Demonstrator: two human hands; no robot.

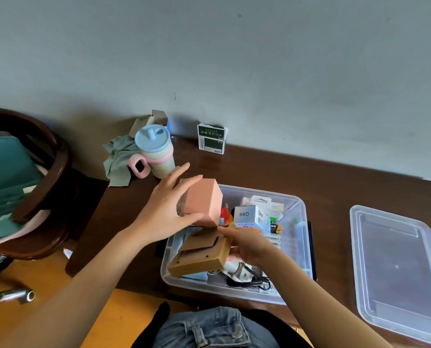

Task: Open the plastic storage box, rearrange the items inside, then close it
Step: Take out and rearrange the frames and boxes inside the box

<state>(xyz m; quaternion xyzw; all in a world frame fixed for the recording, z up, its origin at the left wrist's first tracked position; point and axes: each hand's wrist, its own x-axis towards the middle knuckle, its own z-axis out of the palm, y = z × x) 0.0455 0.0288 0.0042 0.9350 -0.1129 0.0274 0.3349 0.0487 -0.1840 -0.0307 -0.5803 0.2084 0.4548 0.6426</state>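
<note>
a clear plastic storage box sits open on a dark wooden table, packed with small cartons, a white box marked q88, batteries and a coil of black cable. the person's left hand grips a smooth, square-edged pink box above the container's far left corner, fingers along its far side and thumb pressed to the near face. the right hand holds a flat brown cardboard box over the near left part, fingers curled under its right edge. the translucent lid lies flat on the table to the right, apart from the container. behind stand a pastel cup with a blue lid, a crumpled grey-green cloth and a green-and-white carton by the wall.
</note>
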